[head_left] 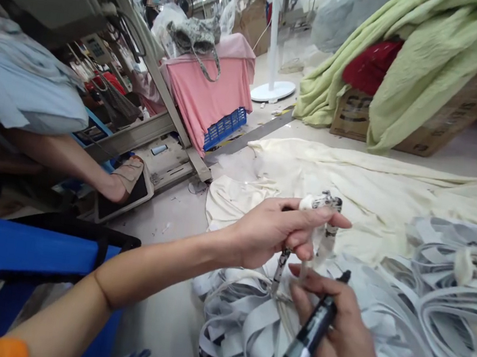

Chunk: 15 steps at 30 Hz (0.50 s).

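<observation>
Left hand above right hand, strap pinched above, marker below. Pile of straps underneath and right; fabric sheet behind; cardboard box farther back.

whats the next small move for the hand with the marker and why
Probably bring the marker tip up to the strip that the left hand pinches. The right hand holds the marker just below it, tip pointing up and not touching, while its fingertips meet the hanging end.

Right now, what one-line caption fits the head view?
Left hand pinches a patterned strip above a pile of grey strips; right hand holds a black marker.
</observation>
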{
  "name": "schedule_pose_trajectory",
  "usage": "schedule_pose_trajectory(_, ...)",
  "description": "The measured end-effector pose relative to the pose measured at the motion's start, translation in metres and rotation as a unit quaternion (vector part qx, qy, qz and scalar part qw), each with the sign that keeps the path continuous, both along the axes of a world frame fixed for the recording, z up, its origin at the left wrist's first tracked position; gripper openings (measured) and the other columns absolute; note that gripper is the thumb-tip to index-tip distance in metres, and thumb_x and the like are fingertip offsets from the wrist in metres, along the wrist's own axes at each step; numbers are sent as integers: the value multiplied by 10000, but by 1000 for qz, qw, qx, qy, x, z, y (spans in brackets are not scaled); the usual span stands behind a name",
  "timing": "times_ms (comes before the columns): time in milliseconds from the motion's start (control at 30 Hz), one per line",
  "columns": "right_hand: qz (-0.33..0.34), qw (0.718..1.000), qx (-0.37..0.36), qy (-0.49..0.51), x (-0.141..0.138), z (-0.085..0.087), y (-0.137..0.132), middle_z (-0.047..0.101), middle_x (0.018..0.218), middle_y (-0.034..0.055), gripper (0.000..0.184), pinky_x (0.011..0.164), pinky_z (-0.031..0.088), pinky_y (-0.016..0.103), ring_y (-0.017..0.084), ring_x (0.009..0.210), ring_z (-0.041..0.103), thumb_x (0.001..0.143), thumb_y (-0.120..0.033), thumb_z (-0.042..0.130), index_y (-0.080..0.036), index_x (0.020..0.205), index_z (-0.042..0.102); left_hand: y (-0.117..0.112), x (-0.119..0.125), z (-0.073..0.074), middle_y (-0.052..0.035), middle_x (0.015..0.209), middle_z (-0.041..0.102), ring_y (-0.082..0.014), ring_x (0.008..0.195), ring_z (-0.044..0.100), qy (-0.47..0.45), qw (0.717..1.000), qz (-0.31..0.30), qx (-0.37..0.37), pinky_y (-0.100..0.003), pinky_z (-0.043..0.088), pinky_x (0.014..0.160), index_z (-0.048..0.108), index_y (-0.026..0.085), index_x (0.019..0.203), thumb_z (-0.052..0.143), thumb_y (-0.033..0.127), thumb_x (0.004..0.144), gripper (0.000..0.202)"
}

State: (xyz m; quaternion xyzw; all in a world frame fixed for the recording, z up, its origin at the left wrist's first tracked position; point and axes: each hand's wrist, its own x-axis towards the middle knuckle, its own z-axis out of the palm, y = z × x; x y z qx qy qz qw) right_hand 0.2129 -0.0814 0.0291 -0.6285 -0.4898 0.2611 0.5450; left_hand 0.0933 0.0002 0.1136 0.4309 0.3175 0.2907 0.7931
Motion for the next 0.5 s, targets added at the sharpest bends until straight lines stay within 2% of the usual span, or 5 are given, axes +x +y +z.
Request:
schedule_pose_trajectory(100,7,1000,11,-23,-8,-13,-9,614,813,67,400,555,491,318,228,678,612,770,-601,623,-229,878,526,2,-4,-5,46,491,503,-98,584,588,33,996,85,10,-219,447,645,622,109,850,574,304,842,201)
schedule_pose_trajectory(200,27,998,26,-49,-12,-24,-16,624,853,69,370,561,502,308,234,705,626,800,-564,611,-223,921,531,2,-7,-14,-32,678,645,-119,682,619,73,970,232,-19,-261,451,711,572,107,756,536,269,867,199)
schedule_pose_trajectory(333,79,991,60,-85,-20,-44,-25,642,954,70,256,588,516,274,220,759,650,881,-449,554,-222,995,518,-12,-6,-25,-20,753,671,-123,808,621,57,925,375,-7,-273,438,794,556,157,1104,554,239,865,253)
schedule_pose_trajectory(433,127,981,96,-113,-27,-53,-29,633,1050,58,184,612,516,253,207,804,654,901,-385,528,-242,1015,503,-30,2,-28,-30,776,678,-122,828,602,17,945,328,-9,-267,422,839,590,159,1103,653,301,789,350)
schedule_pose_trajectory(500,130,980,99,-117,-32,-52,-30,653,873,16,161,521,494,259,205,667,650,881,-379,520,-252,976,496,-39,8,-28,-38,778,676,-119,790,585,-13,971,230,-62,-249,421,793,617,158,1068,747,401,680,476)
